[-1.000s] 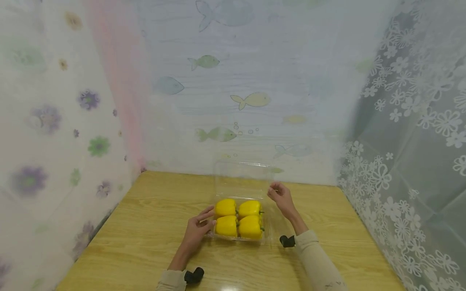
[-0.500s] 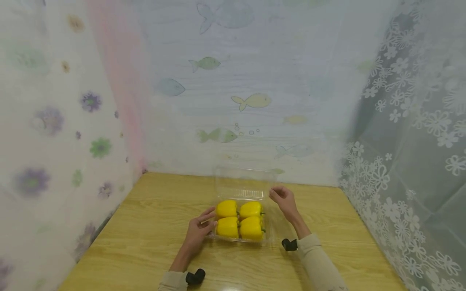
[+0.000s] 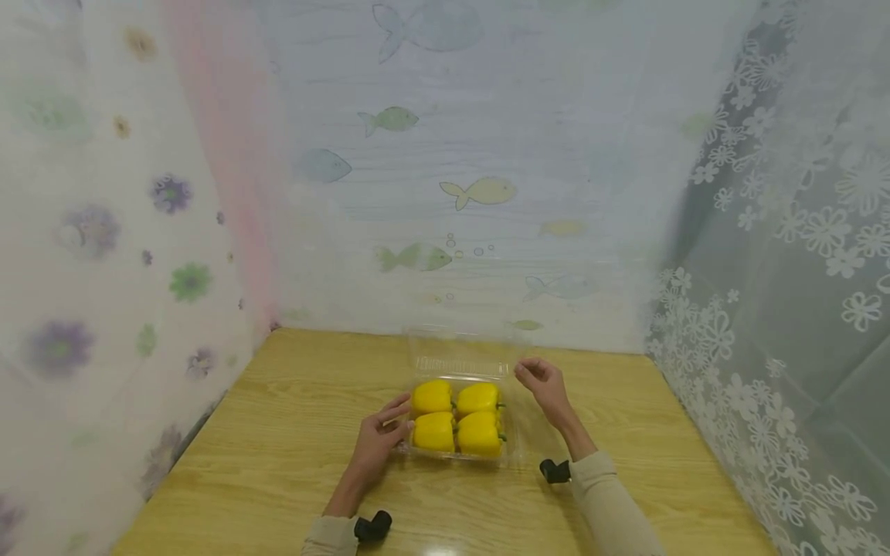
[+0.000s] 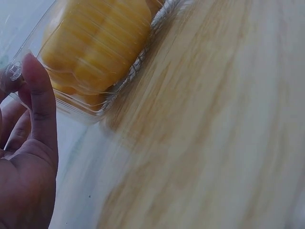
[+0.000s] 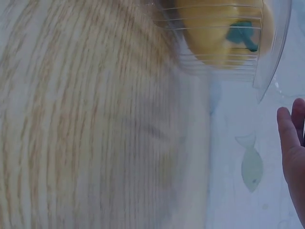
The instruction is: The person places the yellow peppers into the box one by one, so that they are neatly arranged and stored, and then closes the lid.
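Observation:
Several yellow bell peppers (image 3: 480,432) with green stems sit in two rows inside a clear plastic clamshell box (image 3: 445,457) on the table. Its clear lid (image 3: 459,357) is raised at the far side and leans back towards the wall. My left hand (image 3: 376,439) is at the box's left side; in the left wrist view its thumb (image 4: 39,90) and a finger pinch the rim. My right hand (image 3: 545,386) hovers beside the lid's right edge, fingers loosely bent. In the right wrist view its fingertips (image 5: 283,114) lie apart from the box's rim, with no object visible between them.
The wood-grain table (image 3: 278,432) meets a fish-printed sheet (image 3: 487,255) close behind the lid. Flowered sheets hang at the left (image 3: 90,270) and right (image 3: 779,309). A black wrist mount (image 3: 373,527) sits on the left sleeve, another (image 3: 555,471) on the right.
The lid has tipped further back, its top edge now lower against the wall. My right hand has shifted slightly right and down. The left hand stays at the box's left side.

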Demonstrator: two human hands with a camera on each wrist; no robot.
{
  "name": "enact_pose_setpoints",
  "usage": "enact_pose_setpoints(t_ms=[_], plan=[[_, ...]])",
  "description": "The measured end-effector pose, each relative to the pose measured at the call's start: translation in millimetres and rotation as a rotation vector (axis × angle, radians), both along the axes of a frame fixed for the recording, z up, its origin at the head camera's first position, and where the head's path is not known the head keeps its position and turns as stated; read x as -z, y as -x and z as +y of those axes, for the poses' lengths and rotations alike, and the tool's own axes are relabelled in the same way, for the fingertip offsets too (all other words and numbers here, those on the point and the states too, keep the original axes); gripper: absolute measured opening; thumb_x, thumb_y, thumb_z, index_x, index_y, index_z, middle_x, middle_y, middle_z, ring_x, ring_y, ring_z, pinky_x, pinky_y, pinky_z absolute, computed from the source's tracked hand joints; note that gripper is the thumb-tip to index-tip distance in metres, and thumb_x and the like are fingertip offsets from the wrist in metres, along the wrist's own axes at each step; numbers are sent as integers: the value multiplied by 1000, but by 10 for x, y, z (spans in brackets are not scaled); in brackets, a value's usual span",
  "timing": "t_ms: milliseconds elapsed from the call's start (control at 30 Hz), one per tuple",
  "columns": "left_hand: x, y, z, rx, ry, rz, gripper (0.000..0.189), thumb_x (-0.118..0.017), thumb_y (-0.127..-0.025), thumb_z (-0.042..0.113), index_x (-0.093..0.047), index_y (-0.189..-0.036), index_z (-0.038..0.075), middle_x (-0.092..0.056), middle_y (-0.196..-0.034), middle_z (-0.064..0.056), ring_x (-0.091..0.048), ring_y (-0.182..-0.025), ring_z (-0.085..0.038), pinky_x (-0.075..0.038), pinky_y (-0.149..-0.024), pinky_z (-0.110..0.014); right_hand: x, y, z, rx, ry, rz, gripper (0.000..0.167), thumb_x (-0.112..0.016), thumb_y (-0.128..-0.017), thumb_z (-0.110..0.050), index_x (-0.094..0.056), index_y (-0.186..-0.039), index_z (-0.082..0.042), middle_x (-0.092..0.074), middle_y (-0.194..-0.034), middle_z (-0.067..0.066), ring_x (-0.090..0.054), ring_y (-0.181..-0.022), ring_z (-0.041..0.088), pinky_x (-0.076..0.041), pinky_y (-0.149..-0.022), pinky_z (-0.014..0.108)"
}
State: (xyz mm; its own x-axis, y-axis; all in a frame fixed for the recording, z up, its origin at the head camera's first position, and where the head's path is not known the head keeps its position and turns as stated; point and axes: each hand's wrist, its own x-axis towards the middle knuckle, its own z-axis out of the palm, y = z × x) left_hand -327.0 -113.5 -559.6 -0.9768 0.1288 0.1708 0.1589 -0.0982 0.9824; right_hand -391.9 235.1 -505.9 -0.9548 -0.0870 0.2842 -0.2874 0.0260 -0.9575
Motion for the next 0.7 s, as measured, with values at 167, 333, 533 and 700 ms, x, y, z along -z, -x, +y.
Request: enact_pose_setpoints(t_ms=[167,333,533,700], plan=[[-14,1,-12,7,-8,-12,43,-75,-93,12,-65,-132,-4,-51,-153,-10,-48,-140,-33,-51,-89,-17,18,-25,7,-12,40,-28,38,-60,-104,-15,-55,-119,19,-66,-109,8,-66,-102,8,-50,-104,39],[-11,7,-23,10,-3,-6,43,-75,-93,11,-66,-132,-3,-51,-153,-10,-61,-123,-22,-54,-83,-19,4,-48,-1,-35,154,-48,27,-58,-105,-18,-63,-109,8,-64,-115,16,-65,-111,18,-49,-104,39],[-16,2,-27,25,1,2,43,-74,-94,10,-64,-133,-4,-49,-154,-10,-62,-117,-14,-53,-83,-19,1,-77,-12,-28,150,-46,38,-54,-108,-22,-59,-110,15,-62,-116,20,-60,-119,32,-48,-104,41],[-30,-2,-22,26,3,-11,43,-72,-96,15,-64,-134,-2,-49,-155,-8,-60,-124,-19,-53,-85,-19,22,-96,2,-40,167,-33,43,-52,-108,-25,-58,-111,18,-61,-116,22,-61,-118,31,-49,-104,42]])
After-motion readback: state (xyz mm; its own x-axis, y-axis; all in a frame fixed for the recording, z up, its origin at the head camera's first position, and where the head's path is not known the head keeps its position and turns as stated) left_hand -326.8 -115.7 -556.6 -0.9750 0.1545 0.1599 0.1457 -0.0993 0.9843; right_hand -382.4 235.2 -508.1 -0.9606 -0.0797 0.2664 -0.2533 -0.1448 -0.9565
